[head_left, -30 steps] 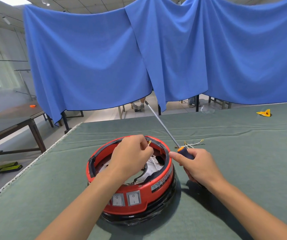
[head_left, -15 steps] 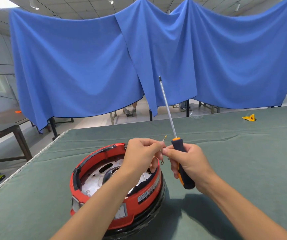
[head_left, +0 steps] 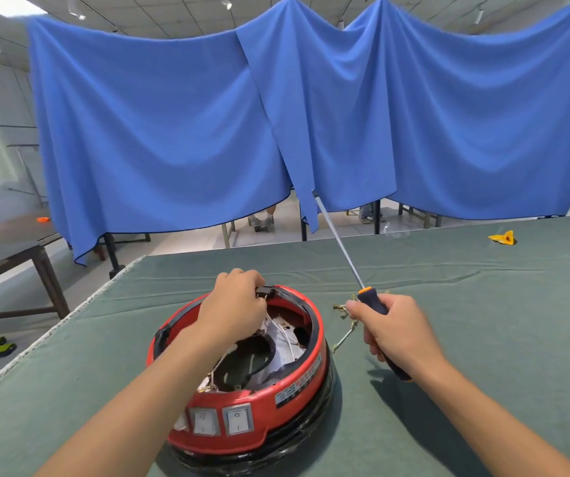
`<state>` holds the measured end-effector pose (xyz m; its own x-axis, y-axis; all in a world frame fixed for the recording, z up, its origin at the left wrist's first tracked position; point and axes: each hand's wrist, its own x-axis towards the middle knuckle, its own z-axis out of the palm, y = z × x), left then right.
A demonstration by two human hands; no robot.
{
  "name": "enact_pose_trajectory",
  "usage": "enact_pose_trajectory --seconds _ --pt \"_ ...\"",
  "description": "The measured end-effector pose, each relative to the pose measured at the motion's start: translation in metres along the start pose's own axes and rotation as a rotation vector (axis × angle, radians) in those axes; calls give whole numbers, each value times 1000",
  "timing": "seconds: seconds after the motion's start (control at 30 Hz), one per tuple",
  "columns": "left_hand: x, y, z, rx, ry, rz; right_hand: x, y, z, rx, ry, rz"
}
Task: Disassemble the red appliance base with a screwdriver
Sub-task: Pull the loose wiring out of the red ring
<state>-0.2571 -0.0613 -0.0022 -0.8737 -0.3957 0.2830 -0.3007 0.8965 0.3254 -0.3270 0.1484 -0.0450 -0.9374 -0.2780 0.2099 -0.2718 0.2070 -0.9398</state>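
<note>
Your left hand (head_left: 233,304) is pinching a black clip at the red base's (head_left: 287,404) twelve o'clock rim, steadying it on the worktop (head_left: 483,339). Your right hand (head_left: 385,330) is gripping the screwdriver (head_left: 373,299), tip up, keeping it clear.

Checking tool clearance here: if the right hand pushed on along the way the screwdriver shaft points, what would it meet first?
Nothing close: the right hand aims the screwdriver up and away over the table; likely the blue cloth, depth unclear.

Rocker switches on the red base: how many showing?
2. Both sit side by side on the near front face of the red base: the left switch and the right switch. The far side faces away, so others may be hidden.
</note>
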Motion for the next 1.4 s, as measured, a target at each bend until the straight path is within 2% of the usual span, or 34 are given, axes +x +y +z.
enact_pose_trajectory --seconds 0.13,0.2,0.33,0.5,0.7,0.9,1.07,1.23,1.4 --pt "21 -19 1 165 -181 27 -11 -7 -2 -241 -38 -73" --pt "23 -26 7 231 -208 46 -14 -11 -3 -322 -42 -114" --pt "16 -33 14 318 -131 59 -20 -17 -2 -425 -77 -148" --pt "5 -33 9 311 -101 -21 -23 -28 -1 -606 -119 -174" --pt "-2 -42 5 315 -58 -81 -11 -51 0 -842 -265 -141" --pt "0 -50 3 286 -33 -143 -4 -60 6 -864 -392 -93" --pt "0 -51 4 242 -10 -159 -2 -66 14 -863 -352 -87" --pt "-2 -49 1 22 181 -139 -4 -75 6 -925 -321 -105" --pt "-3 -45 3 10 185 -118 -6 -73 5 -939 -323 -106"
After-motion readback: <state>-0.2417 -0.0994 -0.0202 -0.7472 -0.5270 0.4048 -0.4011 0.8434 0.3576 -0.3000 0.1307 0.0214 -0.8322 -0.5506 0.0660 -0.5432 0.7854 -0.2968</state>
